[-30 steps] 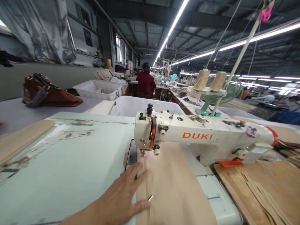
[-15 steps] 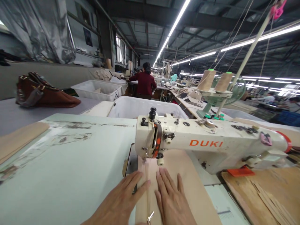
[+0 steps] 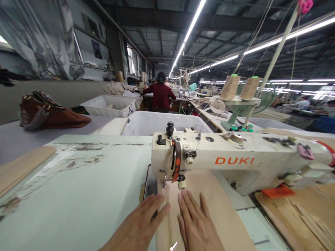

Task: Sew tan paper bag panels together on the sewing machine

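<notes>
Big long room with a dark roof at 12 o'clock, and long bright lights below. Pale green tabletop at 8 o'clock, far edge worn brown, with a wide flat stretch for moving on the left side of the hands. Grey tabletop at 9 o'clock. Person in dark red at 12 o'clock, far off, back turned.

White sewing machine from the middle out to 3 o'clock, with just a small gap between needle end and fingertips. White bin in the middle, just behind the machine, bottom hidden. Smaller white bin between 9 and 10 o'clock, with tan scraps inside. Wooden board at 4 o'clock, with thin tan strips on top.

Tan panel at 5 o'clock, flat, running under the needle end. Brown bag at 9 o'clock, on the grey tabletop. Left hand at 7 o'clock, grip loose, fingers apart, touching the panel's left edge. Right hand at 5 o'clock, grip loose too, flat on the panel. Zipper between both hands, along the panel. Silver zipper pull at 6 o'clock.
</notes>
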Available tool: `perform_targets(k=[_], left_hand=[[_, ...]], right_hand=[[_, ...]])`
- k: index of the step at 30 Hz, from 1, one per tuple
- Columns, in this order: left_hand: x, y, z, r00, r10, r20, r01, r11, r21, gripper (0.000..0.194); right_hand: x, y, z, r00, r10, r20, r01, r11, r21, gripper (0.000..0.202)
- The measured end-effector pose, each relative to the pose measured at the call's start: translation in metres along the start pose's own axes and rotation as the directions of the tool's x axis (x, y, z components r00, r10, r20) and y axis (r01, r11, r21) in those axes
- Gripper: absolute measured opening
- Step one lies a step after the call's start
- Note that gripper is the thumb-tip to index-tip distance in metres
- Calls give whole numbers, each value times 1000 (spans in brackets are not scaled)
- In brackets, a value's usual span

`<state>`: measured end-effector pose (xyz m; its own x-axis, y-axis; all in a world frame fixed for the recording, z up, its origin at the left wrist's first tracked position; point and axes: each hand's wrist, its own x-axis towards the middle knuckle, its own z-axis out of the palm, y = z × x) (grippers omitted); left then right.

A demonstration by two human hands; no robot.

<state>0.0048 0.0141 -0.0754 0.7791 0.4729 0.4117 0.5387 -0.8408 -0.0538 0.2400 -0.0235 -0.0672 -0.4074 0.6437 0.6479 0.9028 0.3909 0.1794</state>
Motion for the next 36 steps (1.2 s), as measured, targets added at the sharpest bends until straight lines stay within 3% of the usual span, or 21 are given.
perform_targets(k=[3,6,11,13,15,18,23,28,31,36], left_hand=[[5,-1,-11,1000,13,21,-13,999,-33,84],[12,6,-33,996,-39,74,45,996,-78,98],[10,30,-58,974,-146,175,171,976,-136,79],[-1,43,-57,975,-148,165,176,970,-167,74],[-15,57,-55,977,-170,132,191,968,-161,72],[-30,74,-60,984,-173,52,178,976,-125,67],[-33,85,-74,1000,16,10,-14,989,-150,38],[-39,81,-41,985,91,-148,-114,981,-158,40],[-42,79,-27,989,80,-127,-103,977,-186,38],[-38,76,-43,991,107,-75,-117,983,-140,34]], right_hand=[[3,3,-3,999,-3,47,2,1000,28,39],[8,3,-20,987,24,161,-46,990,133,38],[5,-9,-73,925,17,381,-215,848,484,35],[-3,-13,-88,917,-24,399,-235,774,588,35],[-12,-16,-96,923,-70,379,-199,755,624,38],[-18,-18,-99,923,-122,364,-132,789,599,44],[-7,-17,-102,905,-125,406,-163,781,603,31],[-1,-16,-98,917,-168,362,-118,751,649,30],[1,-12,-96,895,-233,381,-76,762,643,41],[-2,-8,-88,870,-289,400,-5,806,592,52]])
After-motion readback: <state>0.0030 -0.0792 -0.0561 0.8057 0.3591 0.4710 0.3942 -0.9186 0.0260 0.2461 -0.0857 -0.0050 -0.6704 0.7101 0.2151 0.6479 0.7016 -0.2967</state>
